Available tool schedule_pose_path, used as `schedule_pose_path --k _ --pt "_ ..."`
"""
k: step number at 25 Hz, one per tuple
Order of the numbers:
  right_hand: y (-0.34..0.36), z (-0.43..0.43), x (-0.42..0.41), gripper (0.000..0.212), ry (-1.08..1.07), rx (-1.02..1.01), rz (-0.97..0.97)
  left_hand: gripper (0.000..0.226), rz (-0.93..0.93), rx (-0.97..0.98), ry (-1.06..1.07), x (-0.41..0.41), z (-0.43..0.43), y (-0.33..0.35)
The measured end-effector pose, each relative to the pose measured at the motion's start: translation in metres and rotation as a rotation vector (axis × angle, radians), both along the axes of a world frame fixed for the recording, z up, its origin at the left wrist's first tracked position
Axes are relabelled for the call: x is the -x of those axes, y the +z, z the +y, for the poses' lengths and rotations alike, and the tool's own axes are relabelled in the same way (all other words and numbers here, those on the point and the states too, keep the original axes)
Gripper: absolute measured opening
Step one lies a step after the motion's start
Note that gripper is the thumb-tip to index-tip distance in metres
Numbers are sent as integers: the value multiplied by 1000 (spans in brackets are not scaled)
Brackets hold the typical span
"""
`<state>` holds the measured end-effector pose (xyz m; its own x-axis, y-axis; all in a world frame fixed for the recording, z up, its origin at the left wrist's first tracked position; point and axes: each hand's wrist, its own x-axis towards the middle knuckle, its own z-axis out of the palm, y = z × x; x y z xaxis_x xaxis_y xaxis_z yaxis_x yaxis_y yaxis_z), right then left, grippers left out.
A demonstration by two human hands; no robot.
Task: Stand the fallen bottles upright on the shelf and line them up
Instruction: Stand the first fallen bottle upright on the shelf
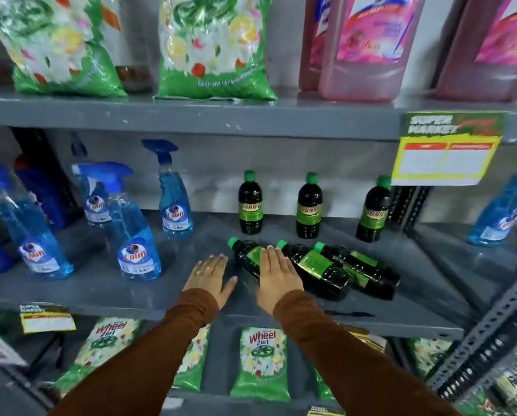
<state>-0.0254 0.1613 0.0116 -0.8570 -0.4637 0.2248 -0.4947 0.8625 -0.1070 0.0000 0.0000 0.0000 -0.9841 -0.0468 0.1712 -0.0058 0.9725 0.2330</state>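
Observation:
Three dark bottles with green caps and green labels lie on their sides on the grey middle shelf [131,292]: a left one [245,253], a middle one [314,265] and a right one [359,265], caps pointing back-left. Three more of the same kind stand upright behind them at the back: one at the left [250,204], one in the middle [309,207], one at the right [372,210]. My right hand [276,279] lies flat, fingers extended, over the left fallen bottle. My left hand [210,277] rests open, palm down, on the shelf just left of that bottle.
Several blue spray bottles [137,235] stand on the shelf's left part, one more [500,217] at the far right. A price tag [444,151] hangs from the upper shelf. Green detergent bags [260,361] lie on the lower shelf. A perforated metal upright [491,331] runs at the right.

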Motion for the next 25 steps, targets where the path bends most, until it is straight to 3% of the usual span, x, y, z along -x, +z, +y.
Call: schedule_pose_path --k 3,8,9,11,13,15,18,22,25 --pt "-4 -22 31 82 -105 -69 -127 79 -139 15 34 13 -12 -20" --pt "-15 -51 59 92 -156 22 54 108 -132 32 49 30 -12 -41" --pt "-18 -55 67 92 -139 115 108 113 -121 44 50 31 -12 -43" --pt "-23 -64 76 83 -99 494 72 118 -128 48 55 31 -14 -45" --pt "-29 -69 71 79 -121 834 -133 108 -128 59 63 31 -16 -45" --pt "-35 -70 68 82 -134 974 -185 99 -120 65 66 34 -19 -46" --pt "-32 -66 73 92 -140 997 -141 106 -141 58 62 36 -18 -45" --pt "-19 -70 80 96 -287 972 -116 97 -135 42 58 36 -19 -47" --pt "-24 -65 80 96 -187 1039 -146 96 -129 17 46 37 -20 -49"
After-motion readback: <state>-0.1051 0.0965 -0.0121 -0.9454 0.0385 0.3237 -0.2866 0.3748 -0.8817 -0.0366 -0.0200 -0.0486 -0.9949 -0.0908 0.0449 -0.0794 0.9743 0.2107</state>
